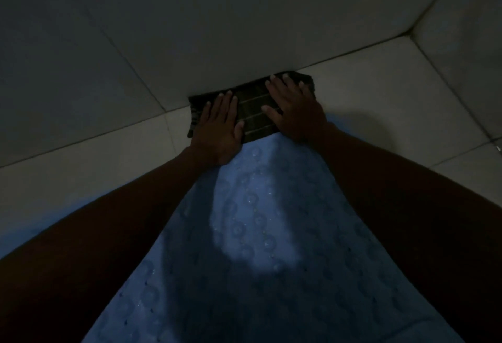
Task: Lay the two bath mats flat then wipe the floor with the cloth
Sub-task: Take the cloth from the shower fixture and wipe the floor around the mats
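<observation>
wiping step judged in hand. the folded dark cloth (251, 110) is pressed to the tiled floor (380, 93) at 12 o'clock, beyond a blue mat (258, 234). left hand (218, 128) and right hand (294, 108) lie flat, fingers straight, nothing gripped. next, a firm push across the tiles is required.

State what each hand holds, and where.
Nothing is gripped. Left hand and right hand press flat, fingers straight, on the dark striped cloth: left end and right end.

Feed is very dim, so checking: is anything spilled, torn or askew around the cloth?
Nothing stands out. Both hands, left and right, press flat on the dark striped cloth on the pale tiled floor; no spill shows.
</observation>
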